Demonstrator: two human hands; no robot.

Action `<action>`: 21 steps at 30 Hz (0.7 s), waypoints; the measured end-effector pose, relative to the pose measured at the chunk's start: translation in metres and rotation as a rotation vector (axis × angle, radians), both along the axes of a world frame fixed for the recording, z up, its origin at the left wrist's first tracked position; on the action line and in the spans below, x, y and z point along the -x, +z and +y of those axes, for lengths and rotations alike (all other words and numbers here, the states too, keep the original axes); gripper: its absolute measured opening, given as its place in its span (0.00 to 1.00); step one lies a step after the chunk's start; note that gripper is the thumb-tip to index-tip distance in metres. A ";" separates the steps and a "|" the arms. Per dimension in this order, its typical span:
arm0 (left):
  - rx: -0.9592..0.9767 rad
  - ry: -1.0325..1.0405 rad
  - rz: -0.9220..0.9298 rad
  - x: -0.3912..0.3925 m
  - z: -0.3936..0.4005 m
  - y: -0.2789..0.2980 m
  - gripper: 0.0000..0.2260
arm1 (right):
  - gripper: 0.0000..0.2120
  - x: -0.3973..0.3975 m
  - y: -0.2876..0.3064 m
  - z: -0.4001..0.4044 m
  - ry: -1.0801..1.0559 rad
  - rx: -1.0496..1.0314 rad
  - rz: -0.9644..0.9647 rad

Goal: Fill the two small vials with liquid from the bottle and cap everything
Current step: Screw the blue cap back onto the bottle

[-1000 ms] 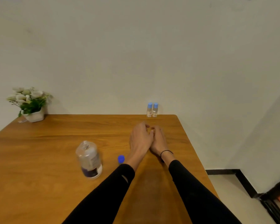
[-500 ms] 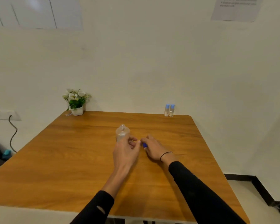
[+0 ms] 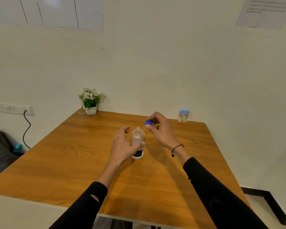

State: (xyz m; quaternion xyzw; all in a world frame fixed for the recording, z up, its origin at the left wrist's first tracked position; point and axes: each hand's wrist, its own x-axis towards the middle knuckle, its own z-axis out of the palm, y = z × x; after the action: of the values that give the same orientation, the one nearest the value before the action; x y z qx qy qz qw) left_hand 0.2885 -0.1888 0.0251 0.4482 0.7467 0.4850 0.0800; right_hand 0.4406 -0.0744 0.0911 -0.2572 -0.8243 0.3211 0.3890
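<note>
A clear bottle (image 3: 137,139) with a dark label stands upright on the wooden table (image 3: 73,156), its neck uncapped. My left hand (image 3: 124,144) wraps its left side, thumb across the front. My right hand (image 3: 160,128) hovers just right of and above the bottle's mouth, pinching the blue bottle cap (image 3: 148,123) in its fingertips. Two small vials (image 3: 183,115) with light blue caps stand side by side at the table's far right edge, against the wall.
A white pot of artificial flowers (image 3: 90,101) sits at the far left corner of the table. A wall socket with a black cable (image 3: 26,128) is at the left, above a dark bag. The table's right edge drops to the floor.
The bottle now stands in my left hand's grip. My right hand has lifted the blue cap off the table to beside the bottle's mouth. The camera has pulled back.
</note>
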 end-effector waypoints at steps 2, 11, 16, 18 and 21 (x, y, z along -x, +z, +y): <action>0.006 -0.015 -0.025 -0.001 0.008 -0.001 0.44 | 0.10 0.010 0.007 -0.005 0.026 -0.007 -0.024; 0.006 -0.010 0.005 0.003 0.018 -0.007 0.36 | 0.11 0.037 0.017 0.001 0.148 -0.290 -0.504; 0.017 -0.023 0.025 0.008 0.019 -0.007 0.35 | 0.05 0.049 0.040 0.002 0.169 -0.426 -0.751; 0.015 -0.015 0.032 0.007 0.019 -0.008 0.34 | 0.04 0.051 0.046 0.002 0.134 -0.483 -0.829; 0.010 -0.007 0.043 0.006 0.017 -0.008 0.31 | 0.20 0.051 0.047 -0.003 -0.018 -0.655 -0.973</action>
State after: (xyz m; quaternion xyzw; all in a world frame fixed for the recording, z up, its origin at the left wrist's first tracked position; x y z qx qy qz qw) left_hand 0.2828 -0.1716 0.0170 0.4607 0.7490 0.4712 0.0681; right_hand 0.3891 -0.0770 0.1385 -0.2485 -0.9621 -0.1089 0.0279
